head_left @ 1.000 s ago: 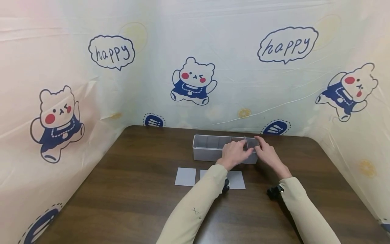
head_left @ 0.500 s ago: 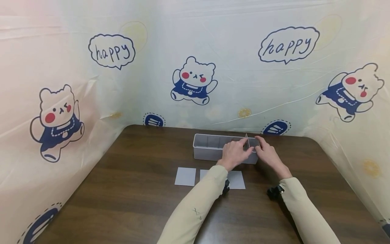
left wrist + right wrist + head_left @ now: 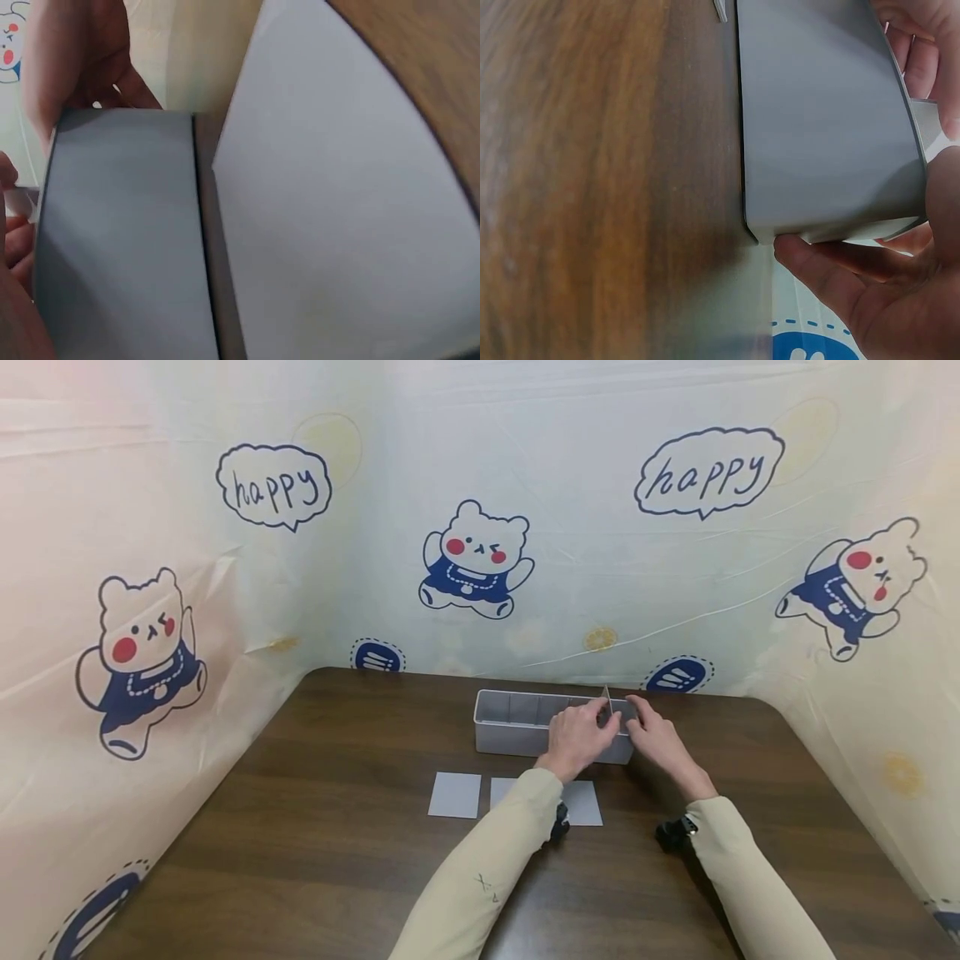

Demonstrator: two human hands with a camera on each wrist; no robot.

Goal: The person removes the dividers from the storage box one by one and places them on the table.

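Note:
A long grey storage box (image 3: 512, 739) with inner compartments stands toward the back of the table. My left hand (image 3: 576, 737) reaches over its front wall and pinches a thin divider (image 3: 608, 695) between thumb and fingers. That divider stands upright near the box's right end, its top edge above the rim. My right hand (image 3: 660, 737) holds the right end of the box; in the right wrist view its fingers (image 3: 817, 277) lie against the end wall. Left-hand fingers (image 3: 922, 66) show beside the divider there too. The divider's lower part is hidden.
Several flat light-grey squares lie in a row before the box: one at left (image 3: 454, 795), one partly under my left sleeve (image 3: 501, 788), one at right (image 3: 583, 803). A printed curtain (image 3: 570, 568) hangs behind the brown table (image 3: 337, 860).
The divider in my left hand has risen a little and sticks up further above the box rim. My right hand has stayed at the box's right end.

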